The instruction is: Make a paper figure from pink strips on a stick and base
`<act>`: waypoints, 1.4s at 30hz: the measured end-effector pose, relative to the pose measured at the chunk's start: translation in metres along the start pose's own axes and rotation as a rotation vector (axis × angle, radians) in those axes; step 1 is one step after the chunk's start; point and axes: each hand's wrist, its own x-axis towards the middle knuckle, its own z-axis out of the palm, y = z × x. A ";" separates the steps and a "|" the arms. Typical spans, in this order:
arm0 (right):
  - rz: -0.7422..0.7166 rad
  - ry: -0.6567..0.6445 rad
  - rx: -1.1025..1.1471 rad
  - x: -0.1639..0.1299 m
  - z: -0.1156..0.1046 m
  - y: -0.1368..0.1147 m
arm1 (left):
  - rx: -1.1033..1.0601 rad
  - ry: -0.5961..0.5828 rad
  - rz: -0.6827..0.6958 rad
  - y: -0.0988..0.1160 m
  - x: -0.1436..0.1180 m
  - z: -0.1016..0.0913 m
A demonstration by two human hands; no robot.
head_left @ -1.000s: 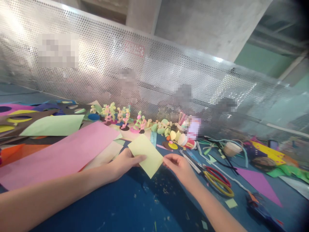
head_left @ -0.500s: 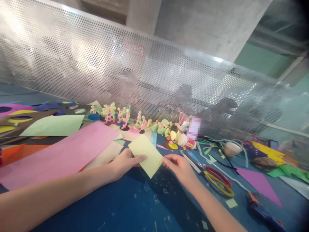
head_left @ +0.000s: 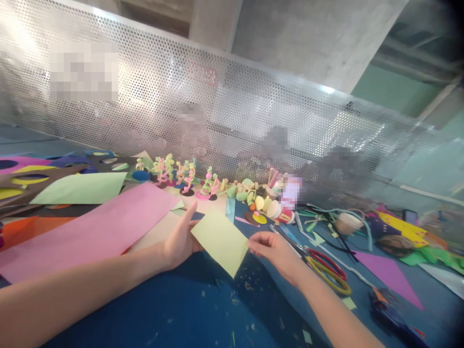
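A pale yellow-green square of paper (head_left: 221,241) hangs above the blue table with one corner toward me. The thumb and fingers of my right hand (head_left: 270,249) pinch its right corner. At the opposite corner is my left hand (head_left: 181,239), its thumb raised clear of the sheet and its other fingers partly hidden behind the paper's edge. That hand is open, with thumb and fingers apart. Scissors with red and yellow handles (head_left: 328,270) lie just right of my right hand.
Large pink (head_left: 97,232) and light green (head_left: 81,187) sheets lie at left. Small paper figures (head_left: 186,179) stand at the back before a perforated metal screen (head_left: 232,106). At right are a purple sheet (head_left: 389,278), a dark-handled tool (head_left: 395,321) and a tipped cup (head_left: 286,216).
My left thumb has lifted off the paper's face and now points up. The paper has shifted slightly right and toward me, still pinched by my right hand.
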 end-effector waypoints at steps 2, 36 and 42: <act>0.046 -0.065 0.065 -0.003 0.000 -0.005 | -0.028 -0.039 -0.062 0.005 -0.003 0.001; -0.029 -0.203 -0.079 -0.019 0.026 -0.027 | 0.651 -0.161 -0.244 -0.012 -0.009 0.015; -0.003 -0.192 -0.112 -0.018 0.027 -0.026 | 0.658 -0.184 -0.229 -0.011 -0.010 0.016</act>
